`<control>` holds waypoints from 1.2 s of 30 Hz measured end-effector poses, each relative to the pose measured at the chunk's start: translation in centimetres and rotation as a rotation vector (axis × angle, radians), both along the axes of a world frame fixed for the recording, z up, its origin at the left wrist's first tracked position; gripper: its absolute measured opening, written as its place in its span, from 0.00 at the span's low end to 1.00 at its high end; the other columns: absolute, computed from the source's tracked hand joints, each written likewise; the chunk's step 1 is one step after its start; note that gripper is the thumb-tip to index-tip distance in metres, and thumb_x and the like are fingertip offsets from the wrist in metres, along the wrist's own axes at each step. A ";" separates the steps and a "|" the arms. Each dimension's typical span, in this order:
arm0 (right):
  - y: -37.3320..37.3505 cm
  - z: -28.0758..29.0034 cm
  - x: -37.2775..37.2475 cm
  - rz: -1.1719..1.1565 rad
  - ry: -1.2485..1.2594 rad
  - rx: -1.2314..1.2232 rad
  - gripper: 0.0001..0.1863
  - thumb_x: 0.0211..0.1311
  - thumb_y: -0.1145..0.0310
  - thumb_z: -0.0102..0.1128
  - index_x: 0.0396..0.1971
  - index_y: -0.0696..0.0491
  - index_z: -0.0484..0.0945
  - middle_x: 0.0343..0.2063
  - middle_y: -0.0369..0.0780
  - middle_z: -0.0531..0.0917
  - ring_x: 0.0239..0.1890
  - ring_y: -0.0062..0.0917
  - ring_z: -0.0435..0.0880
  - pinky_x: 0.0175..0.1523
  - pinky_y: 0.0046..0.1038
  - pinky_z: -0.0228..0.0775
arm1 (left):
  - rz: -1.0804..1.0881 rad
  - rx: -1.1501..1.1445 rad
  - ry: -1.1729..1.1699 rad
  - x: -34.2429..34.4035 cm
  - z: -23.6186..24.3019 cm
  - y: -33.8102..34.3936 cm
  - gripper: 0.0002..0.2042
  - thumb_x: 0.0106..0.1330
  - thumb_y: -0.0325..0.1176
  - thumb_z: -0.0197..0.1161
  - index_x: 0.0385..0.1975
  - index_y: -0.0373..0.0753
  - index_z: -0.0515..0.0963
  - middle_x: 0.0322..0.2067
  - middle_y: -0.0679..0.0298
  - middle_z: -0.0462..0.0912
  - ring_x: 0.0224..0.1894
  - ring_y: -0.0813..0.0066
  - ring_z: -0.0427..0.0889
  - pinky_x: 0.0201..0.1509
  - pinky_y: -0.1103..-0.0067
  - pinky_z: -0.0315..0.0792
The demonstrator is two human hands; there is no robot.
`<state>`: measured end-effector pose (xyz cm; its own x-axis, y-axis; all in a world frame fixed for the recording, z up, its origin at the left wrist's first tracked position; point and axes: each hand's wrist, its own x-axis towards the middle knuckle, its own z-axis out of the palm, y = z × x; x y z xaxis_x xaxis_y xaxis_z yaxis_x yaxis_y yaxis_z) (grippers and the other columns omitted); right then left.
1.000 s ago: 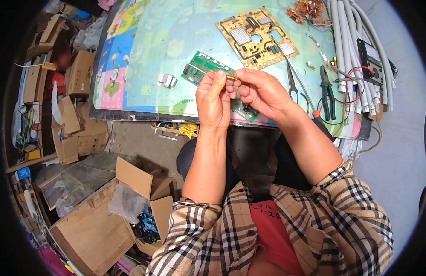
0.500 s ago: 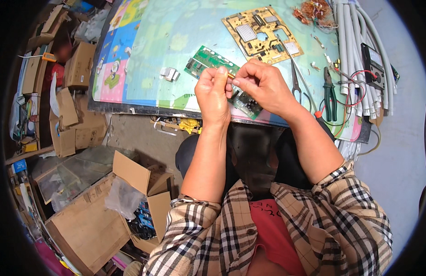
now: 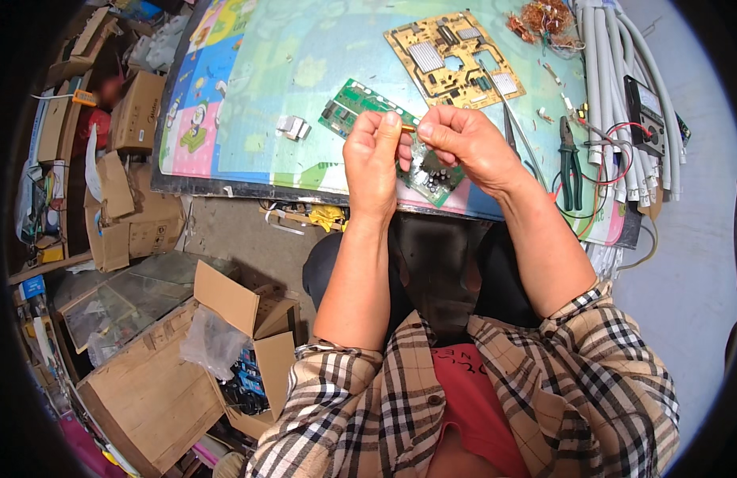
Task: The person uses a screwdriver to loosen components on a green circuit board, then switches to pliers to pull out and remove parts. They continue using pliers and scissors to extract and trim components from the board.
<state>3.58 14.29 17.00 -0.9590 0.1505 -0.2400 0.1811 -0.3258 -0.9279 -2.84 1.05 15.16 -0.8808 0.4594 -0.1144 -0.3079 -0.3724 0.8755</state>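
Observation:
My left hand (image 3: 374,155) is closed in a pinch, with a small yellow-orange piece (image 3: 408,128) sticking out past its thumb; the exact kind is too small to tell. Close beside its far end, the fingertips of my right hand (image 3: 468,147) are pressed together, and what they grip is hidden. Below both hands lies a green circuit board (image 3: 360,97) with black and silver parts, partly covered by my fingers. A tan circuit board (image 3: 448,60) with silver heat sinks rests farther back on the table.
Green-handled pliers (image 3: 570,171), a tool with a long metal shaft (image 3: 530,139) and a black meter (image 3: 645,111) with leads lie at right, near grey tubes (image 3: 611,80). Copper wire (image 3: 543,24) is heaped at the back. A small metal block (image 3: 293,127) sits left. Cardboard boxes (image 3: 157,390) stand on the floor.
Both hands have shifted slightly right. My right hand has drawn a little away from the left, and more of the small yellow-orange piece and the green board shows.

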 end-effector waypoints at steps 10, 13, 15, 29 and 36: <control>-0.3 0.1 0.3 0.070 -0.004 0.025 0.08 0.63 0.67 0.58 0.27 0.55 0.76 0.19 0.30 0.73 0.18 0.09 0.64 0.24 0.14 0.56 | -0.117 -0.207 0.119 0.2 0.0 -0.2 0.18 0.73 0.41 0.49 0.20 0.40 0.68 0.17 0.74 0.66 0.20 0.89 0.60 0.22 0.85 0.56; 0.1 0.7 0.5 0.082 -0.043 -0.120 0.08 0.63 0.67 0.58 0.27 0.54 0.75 0.20 0.30 0.73 0.18 0.09 0.64 0.23 0.14 0.55 | -0.128 -0.227 0.238 0.3 0.0 -0.3 0.18 0.73 0.40 0.49 0.20 0.39 0.67 0.17 0.74 0.65 0.21 0.88 0.59 0.23 0.84 0.56; 0.4 1.0 0.6 0.072 -0.057 -0.136 0.08 0.62 0.67 0.58 0.27 0.54 0.75 0.20 0.31 0.73 0.17 0.09 0.63 0.23 0.14 0.54 | -0.150 -0.265 0.318 0.1 0.0 -0.5 0.18 0.73 0.39 0.48 0.20 0.39 0.67 0.17 0.74 0.65 0.21 0.88 0.59 0.23 0.84 0.56; 0.5 -0.2 0.7 0.143 -0.047 -0.367 0.08 0.63 0.67 0.59 0.28 0.54 0.74 0.22 0.31 0.73 0.16 0.08 0.62 0.20 0.11 0.51 | -0.112 0.044 0.012 0.3 -0.1 -0.2 0.14 0.72 0.40 0.50 0.26 0.39 0.70 0.19 0.72 0.66 0.19 0.86 0.61 0.23 0.85 0.56; 1.3 0.8 1.2 0.103 -0.084 -0.242 0.08 0.62 0.67 0.59 0.26 0.54 0.74 0.21 0.31 0.74 0.16 0.07 0.62 0.20 0.11 0.51 | -0.107 -0.314 0.364 -0.2 -0.5 -0.7 0.15 0.72 0.39 0.51 0.22 0.41 0.70 0.19 0.75 0.65 0.21 0.88 0.58 0.24 0.86 0.54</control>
<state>4.82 15.56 17.78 -0.9415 -0.0178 -0.3365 0.2978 -0.5117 -0.8059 -3.06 0.40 14.70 -0.8388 0.5426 0.0448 0.0169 -0.0563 0.9983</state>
